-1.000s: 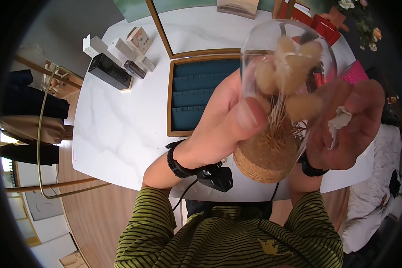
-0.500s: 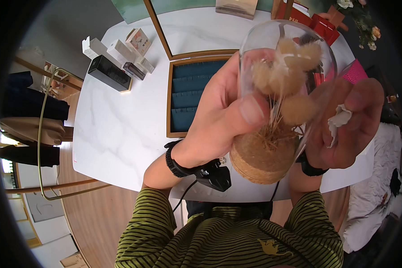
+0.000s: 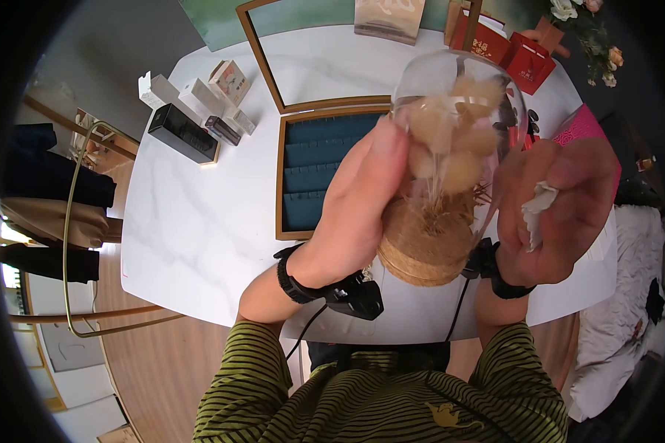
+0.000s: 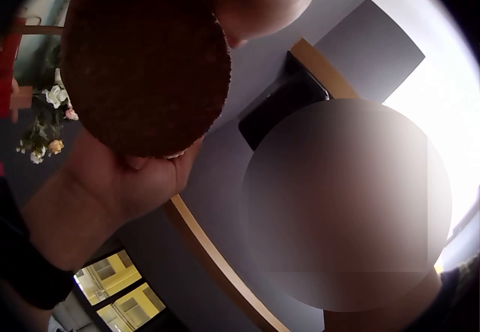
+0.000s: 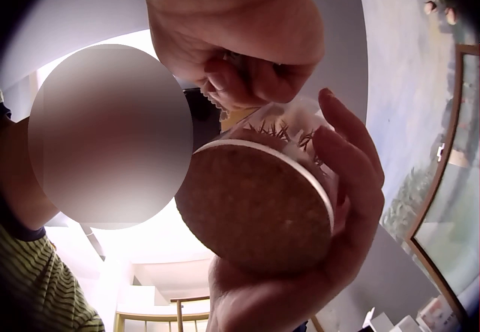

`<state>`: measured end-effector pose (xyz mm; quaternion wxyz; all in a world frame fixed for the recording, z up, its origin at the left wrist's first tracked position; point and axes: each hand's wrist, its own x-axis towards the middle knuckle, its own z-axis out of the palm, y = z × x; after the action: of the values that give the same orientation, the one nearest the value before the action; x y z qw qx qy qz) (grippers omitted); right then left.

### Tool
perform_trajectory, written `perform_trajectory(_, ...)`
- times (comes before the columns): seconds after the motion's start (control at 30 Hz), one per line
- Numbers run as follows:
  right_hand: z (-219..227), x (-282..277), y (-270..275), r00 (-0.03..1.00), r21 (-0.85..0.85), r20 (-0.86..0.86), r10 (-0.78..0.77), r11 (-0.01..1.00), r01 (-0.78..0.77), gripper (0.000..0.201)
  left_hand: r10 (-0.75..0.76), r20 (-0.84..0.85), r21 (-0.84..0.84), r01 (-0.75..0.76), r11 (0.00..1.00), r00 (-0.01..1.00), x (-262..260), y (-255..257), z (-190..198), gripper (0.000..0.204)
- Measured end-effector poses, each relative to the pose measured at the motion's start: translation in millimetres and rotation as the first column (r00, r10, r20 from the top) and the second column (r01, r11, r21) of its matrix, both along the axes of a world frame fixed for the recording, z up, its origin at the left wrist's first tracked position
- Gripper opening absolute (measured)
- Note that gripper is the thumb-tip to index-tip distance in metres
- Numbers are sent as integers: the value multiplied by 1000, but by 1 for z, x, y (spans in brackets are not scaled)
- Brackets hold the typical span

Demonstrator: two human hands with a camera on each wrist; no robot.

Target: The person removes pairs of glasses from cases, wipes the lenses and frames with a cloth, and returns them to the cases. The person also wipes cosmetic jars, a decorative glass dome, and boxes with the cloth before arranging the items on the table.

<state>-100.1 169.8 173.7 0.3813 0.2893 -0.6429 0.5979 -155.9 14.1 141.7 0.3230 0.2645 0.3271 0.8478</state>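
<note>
A clear glass dome point(image 3: 458, 81) with fluffy tan dried flowers point(image 3: 451, 144) inside stands on a round cork base point(image 3: 425, 247). My left hand point(image 3: 362, 196) grips it from the left side, thumb up along the glass. In the right wrist view the left fingers curl round the dome just above the cork base point(image 5: 255, 204). My right hand point(image 3: 569, 214) holds a crumpled white tissue point(image 3: 537, 214) in its curled fingers, right at the dome's right side. The underside of the cork base point(image 4: 146, 69) faces the left wrist view.
Beneath the hands, a wood-framed case point(image 3: 281, 177) with dark teal rows lies open on the white table point(image 3: 199, 221). Small boxes point(image 3: 199, 103) and a black box point(image 3: 181, 134) stand at the left. Red bags point(image 3: 528, 65) and a pink bag point(image 3: 587, 129) are at the right.
The dome and the right hand with the tissue have shifted a little left. My left thumb has moved from the front of the glass up to its left side.
</note>
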Motion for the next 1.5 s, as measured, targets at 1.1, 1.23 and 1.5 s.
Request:
perform_trajectory(1.1, 0, 2, -6, 975, 249, 211, 62, 962, -115, 20, 39, 192, 127, -65, 990, 981, -19, -10, 30, 77)
perform_trajectory(1.23, -5, 2, -7, 982, 394, 178, -66, 919, -9, 37, 238, -26, -41, -239, 970, 971, -10, -7, 37, 78)
perform_trajectory(1.5, -5, -3, -7, 949, 566, -21, -316, 778, 272, 58, 278, 97, 38, -283, 958, 956, -9, 5, 21, 59)
